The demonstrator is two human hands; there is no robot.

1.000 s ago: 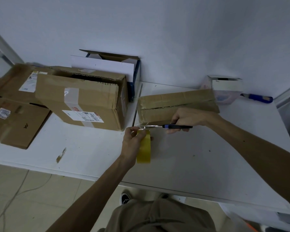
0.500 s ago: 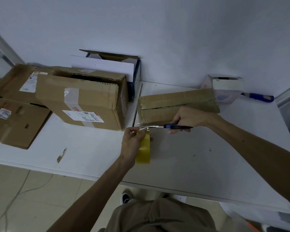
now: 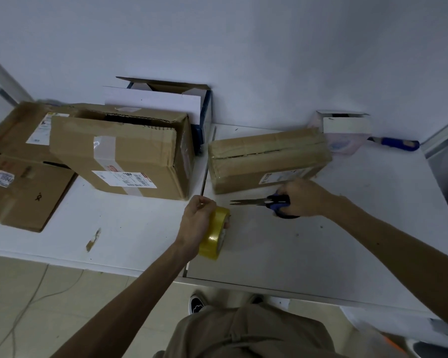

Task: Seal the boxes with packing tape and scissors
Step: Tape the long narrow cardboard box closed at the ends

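My left hand grips a yellowish roll of packing tape held on edge just above the white table. To its right, my right hand holds blue-handled scissors with the blades pointing left, a little apart from the roll. Behind them lies a small taped cardboard box with a shipping label on its front. A bigger cardboard box with flaps partly open stands to the left.
More cardboard boxes lie at the far left. A white-and-blue open box stands against the wall. At the back right are a small white box and a blue-handled tool. The table's front edge runs near my legs.
My right hand has drawn the scissors away to the right, off the tape. The left hand has lowered the roll slightly toward me. The small box's labelled front is now uncovered.
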